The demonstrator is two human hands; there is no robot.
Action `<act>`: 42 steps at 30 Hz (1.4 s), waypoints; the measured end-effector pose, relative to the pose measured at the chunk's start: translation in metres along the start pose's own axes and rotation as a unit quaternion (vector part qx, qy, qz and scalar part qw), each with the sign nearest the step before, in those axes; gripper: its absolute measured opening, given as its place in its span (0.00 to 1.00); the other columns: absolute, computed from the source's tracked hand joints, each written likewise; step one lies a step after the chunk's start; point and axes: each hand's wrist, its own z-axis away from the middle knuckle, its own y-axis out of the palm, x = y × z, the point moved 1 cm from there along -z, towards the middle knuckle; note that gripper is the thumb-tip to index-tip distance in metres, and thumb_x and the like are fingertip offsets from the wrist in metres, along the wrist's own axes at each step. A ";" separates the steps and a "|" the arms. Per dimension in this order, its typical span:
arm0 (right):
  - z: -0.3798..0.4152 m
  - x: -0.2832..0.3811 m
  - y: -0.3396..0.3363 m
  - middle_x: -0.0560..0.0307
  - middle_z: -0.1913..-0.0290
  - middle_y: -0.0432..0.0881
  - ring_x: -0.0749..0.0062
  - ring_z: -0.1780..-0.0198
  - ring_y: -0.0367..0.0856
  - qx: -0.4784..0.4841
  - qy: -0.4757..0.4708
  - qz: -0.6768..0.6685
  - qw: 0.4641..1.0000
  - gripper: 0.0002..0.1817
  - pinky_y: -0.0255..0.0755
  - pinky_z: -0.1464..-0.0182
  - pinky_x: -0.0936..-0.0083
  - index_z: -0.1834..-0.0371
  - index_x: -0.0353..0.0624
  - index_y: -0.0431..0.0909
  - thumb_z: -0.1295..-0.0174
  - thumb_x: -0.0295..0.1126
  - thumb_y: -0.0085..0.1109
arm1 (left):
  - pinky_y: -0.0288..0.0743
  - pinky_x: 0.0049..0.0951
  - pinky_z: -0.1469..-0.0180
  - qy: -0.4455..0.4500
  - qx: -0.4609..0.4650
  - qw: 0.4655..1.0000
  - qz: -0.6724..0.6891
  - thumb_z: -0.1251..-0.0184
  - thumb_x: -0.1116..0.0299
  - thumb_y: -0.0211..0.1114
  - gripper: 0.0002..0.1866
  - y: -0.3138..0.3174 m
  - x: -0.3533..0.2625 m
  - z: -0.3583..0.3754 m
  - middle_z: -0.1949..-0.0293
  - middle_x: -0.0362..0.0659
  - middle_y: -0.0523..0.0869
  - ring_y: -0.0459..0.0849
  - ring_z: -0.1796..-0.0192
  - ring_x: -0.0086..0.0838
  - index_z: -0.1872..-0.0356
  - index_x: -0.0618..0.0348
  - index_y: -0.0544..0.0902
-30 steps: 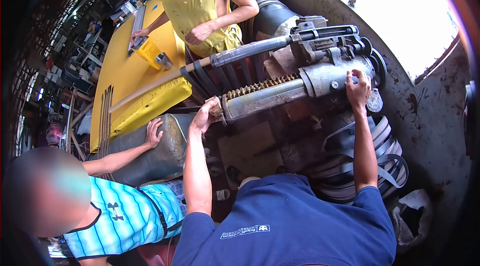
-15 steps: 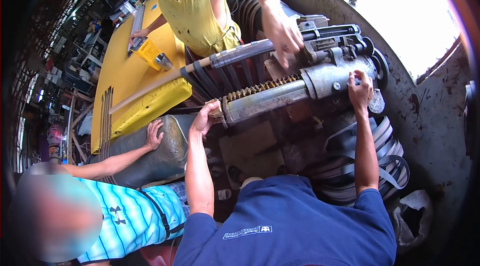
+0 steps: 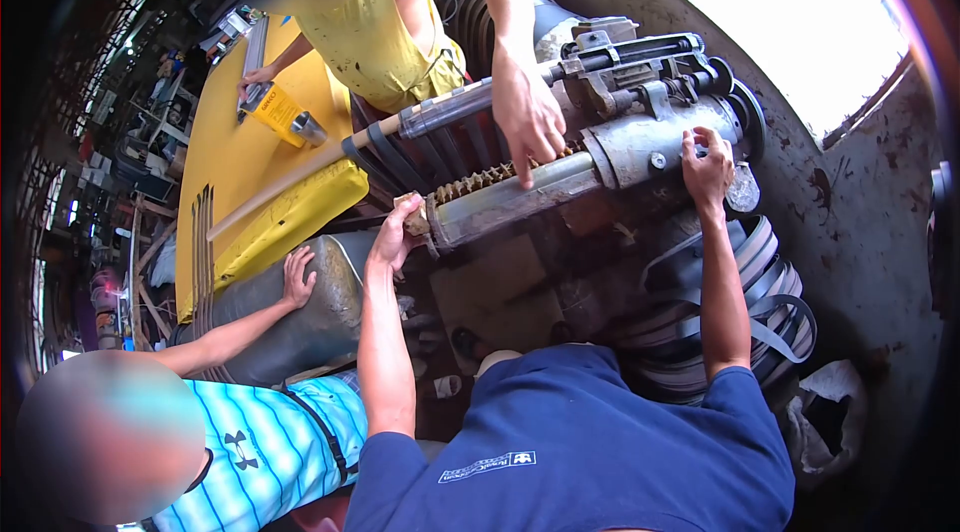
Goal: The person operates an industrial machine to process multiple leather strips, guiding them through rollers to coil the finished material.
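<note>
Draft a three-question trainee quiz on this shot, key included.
1. Which of the wearer's hands is nearer the round wheel: left or right?
2. True or false: the wearer's left hand holds the yellow carton.
3. Fill in: the hand pointing down at the metal cylinder belongs to the co-worker in a ___ top.

Key: 1. Right hand. 2. False; it is at the metal cylinder's left end. 3. Yellow.

Head cam, wide-angle, faces fwd & dn over wearer's shirt [image 3: 570,452], machine [image 3: 635,147] nr.
</note>
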 end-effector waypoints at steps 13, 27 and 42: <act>0.001 0.001 0.000 0.57 0.66 0.86 0.59 0.55 0.81 0.000 0.005 -0.002 1.000 0.13 0.74 0.51 0.62 0.59 0.45 0.84 0.40 0.42 0.63 | 0.73 0.42 0.43 0.004 0.004 0.999 0.035 0.33 0.51 0.61 0.14 0.003 0.004 0.002 0.56 0.38 0.84 0.81 0.50 0.31 0.57 0.48 0.79; 0.001 0.000 0.001 0.57 0.66 0.86 0.58 0.55 0.81 -0.002 -0.004 -0.001 1.000 0.13 0.74 0.51 0.62 0.60 0.45 0.84 0.40 0.42 0.63 | 0.73 0.35 0.45 0.036 0.008 0.997 0.063 0.32 0.54 0.62 0.11 -0.005 0.013 -0.007 0.60 0.36 0.85 0.82 0.53 0.27 0.62 0.49 0.79; 0.001 0.002 0.000 0.57 0.66 0.86 0.59 0.55 0.81 0.005 0.004 0.007 1.000 0.13 0.74 0.50 0.63 0.60 0.45 0.84 0.40 0.42 0.63 | 0.73 0.35 0.43 0.064 0.023 0.996 0.066 0.32 0.52 0.61 0.18 0.001 0.021 -0.005 0.53 0.38 0.86 0.82 0.50 0.27 0.52 0.53 0.81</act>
